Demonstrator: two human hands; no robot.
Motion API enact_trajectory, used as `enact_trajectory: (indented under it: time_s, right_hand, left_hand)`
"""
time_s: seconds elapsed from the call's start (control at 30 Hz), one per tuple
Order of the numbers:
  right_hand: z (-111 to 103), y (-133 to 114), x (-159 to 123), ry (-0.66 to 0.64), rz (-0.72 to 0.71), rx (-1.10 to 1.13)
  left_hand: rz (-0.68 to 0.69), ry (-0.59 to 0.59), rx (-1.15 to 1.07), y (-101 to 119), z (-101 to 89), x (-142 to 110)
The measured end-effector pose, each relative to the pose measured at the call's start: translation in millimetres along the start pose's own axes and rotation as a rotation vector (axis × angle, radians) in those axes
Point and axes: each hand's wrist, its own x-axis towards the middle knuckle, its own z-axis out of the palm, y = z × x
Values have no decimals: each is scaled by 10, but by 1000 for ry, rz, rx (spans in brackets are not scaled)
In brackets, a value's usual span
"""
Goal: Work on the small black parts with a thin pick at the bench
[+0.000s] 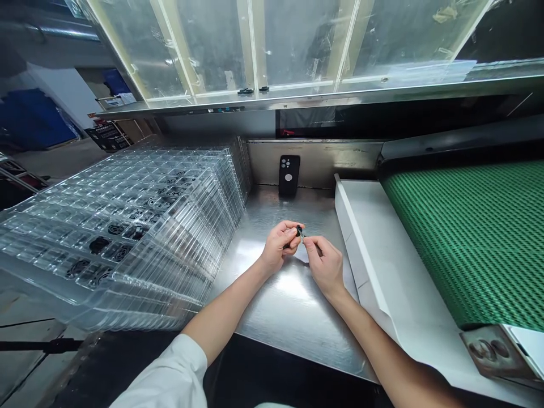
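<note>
Left hand (278, 246) and right hand (325, 266) grasp, in a fingertip pinch that suits so small a piece, a small dark component (300, 231) above the stainless-steel tabletop (289, 317), with stacked clear plastic blister trays (127, 226) left of the hands and a black phone case (289, 175) standing ahead of them, within easy reach.

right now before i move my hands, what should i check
1. Small dark part held by left hand: ok, pinched between the fingers.
2. Right hand contact with the part: cannot tell, the fingertips are at it but the contact is hidden.
3. Part's orientation and details: cannot tell, too small to read.
4. Hands apart from clear trays: ok, the left hand is nearest but not touching.
5. Black phone standing against steel wall: ok, upright and away from the hands.
</note>
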Motion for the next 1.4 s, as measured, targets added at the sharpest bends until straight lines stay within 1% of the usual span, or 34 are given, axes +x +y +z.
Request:
enact_trajectory:
  time_s: [0.43,0.6,0.73,0.9,1.0,1.23,1.4]
  right_hand:
    - [-11,-8,9,-19,20,7]
    - [-9,-3,10,5,40,-3]
    - [-1,5,7,-23,34,5]
    - [-14,14,25,5,88,18]
    - [-35,-17,46,12,69,51]
    - [-26,-37,55,22,74,84]
    - [-23,-32,42,15,51,94]
  left_hand:
    - [-5,-15,6,-17,-40,13]
    - [-2,-24,7,-22,-35,13]
    - [3,-17,5,-15,-36,18]
    - [-29,-38,2,2,-17,5]
    - [-49,-37,3,-28,-2,0]
    - [-140,-23,64,-129,3,20]
    - [-106,-4,152,-115,38,10]
